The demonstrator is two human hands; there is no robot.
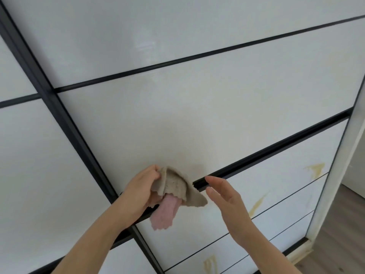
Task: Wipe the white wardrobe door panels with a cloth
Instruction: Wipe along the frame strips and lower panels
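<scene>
holding a bunched cloth (173, 186) in front of the door (177, 123), the left hand (141, 191) grips it by one edge, a pink fold hanging below; the right hand (225, 196) hovers just beside it, fingers straight, holding nothing. best to fold the cloth flat into a pad, then press it on the panel and wipe in even overlapping strokes toward the yellow stains (316, 169)

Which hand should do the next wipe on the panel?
Left. The left hand already grips the cloth close to the white panel; the right hand is open, holds nothing and hovers beside it.
</scene>
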